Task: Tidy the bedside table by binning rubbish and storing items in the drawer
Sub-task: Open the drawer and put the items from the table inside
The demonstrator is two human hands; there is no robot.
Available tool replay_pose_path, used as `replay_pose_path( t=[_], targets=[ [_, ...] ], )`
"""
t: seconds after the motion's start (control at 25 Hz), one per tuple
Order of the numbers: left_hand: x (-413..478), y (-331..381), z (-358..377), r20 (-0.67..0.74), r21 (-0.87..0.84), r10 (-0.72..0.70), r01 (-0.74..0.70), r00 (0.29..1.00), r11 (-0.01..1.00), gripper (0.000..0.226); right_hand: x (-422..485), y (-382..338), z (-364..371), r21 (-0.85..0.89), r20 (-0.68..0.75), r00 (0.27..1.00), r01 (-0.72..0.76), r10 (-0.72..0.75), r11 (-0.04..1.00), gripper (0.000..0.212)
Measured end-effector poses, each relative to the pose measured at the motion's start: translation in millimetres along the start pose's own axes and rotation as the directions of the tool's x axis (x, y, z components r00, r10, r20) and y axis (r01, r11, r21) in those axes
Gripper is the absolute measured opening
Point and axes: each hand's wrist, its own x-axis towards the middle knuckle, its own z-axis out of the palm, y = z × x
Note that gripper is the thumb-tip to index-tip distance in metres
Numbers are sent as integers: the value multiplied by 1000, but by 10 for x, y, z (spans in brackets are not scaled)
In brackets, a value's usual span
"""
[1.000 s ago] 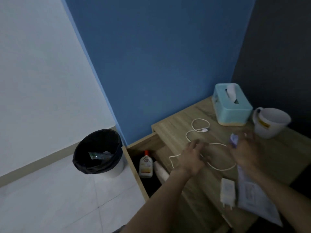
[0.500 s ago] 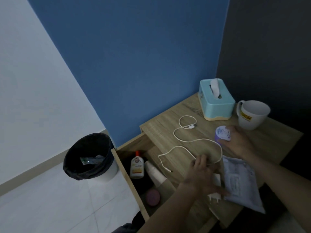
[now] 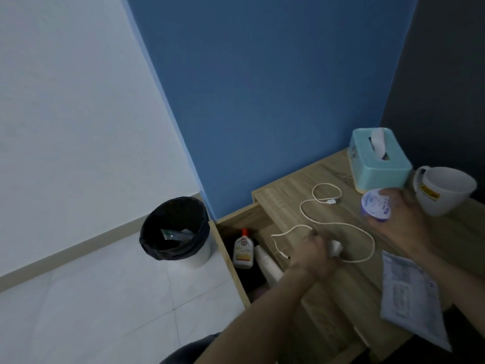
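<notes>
White charger sits gripped in the left hand; right hand holds purple tub.

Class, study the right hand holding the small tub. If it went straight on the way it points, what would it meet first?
Probably the tissue box: the right hand, gripping the tub, points at its near side. The mug stands off that line. Depth is unclear.

Single head-worn wide-angle view, looking forward and down, close over the bedside table, horizon tilted
</notes>
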Motion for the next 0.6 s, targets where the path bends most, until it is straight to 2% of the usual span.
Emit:
replay_pose_path(
  t=[0.08, 0.16, 0.24, 0.28, 0.32, 0.36, 0.4, 0.44, 0.48, 0.52, 0.56, 0.6],
  targets=[
    [-19, -142, -179, -41, 9, -50, 51, 998, 999, 50, -31, -205, 4, 58, 10, 999, 49, -50, 997, 65],
    [-65, -354, -368, -114, 26, -107, 111, 988, 994, 45, -173, -447, 46, 145, 114, 975, 172, -189, 974, 67],
    [-153, -647, -531, -195, 56, -180, 194, 964, 979, 42, -412, -700, 156, 237, 242, 912, 277, -332, 931, 66],
    [-183, -787, -585, -218, 78, -210, 231, 953, 970, 41, -554, -752, 181, 305, 323, 852, 320, -413, 897, 66],
    [-236, -947, -608, -214, 96, -250, 275, 944, 957, 38, -737, -910, 359, 336, 406, 779, 360, -479, 870, 66],
    [-262, -1056, -613, -199, 117, -266, 292, 943, 949, 35, -891, -976, 532, 318, 432, 755, 384, -493, 867, 62],
    [-284, -1152, -596, -173, 143, -275, 301, 946, 943, 33, -1003, -1023, 730, 228, 364, 835, 348, -412, 909, 54],
    [-293, -1236, -556, -151, 167, -269, 293, 951, 941, 31, -1090, -1046, 915, 100, 312, 926, 193, -215, 976, 45],
    [-278, -1285, -506, -132, 196, -260, 282, 957, 939, 30, -1197, -1063, 1028, 1, 281, 955, 93, -90, 996, 41],
    [-256, -1369, -442, -127, 238, -243, 267, 962, 934, 31, -1320, -1077, 1147, 5, 413, 898, 166, -153, 986, 47],
    [-222, -1411, -383, -126, 285, -233, 260, 964, 923, 33, -1423, -1007, 1229, 100, 533, 771, 351, -348, 931, 56],
    [-168, -1463, -316, -124, 336, -212, 242, 969, 910, 35, -1514, -939, 1256, 193, 646, 618, 436, -448, 879, 62]
  ],
)
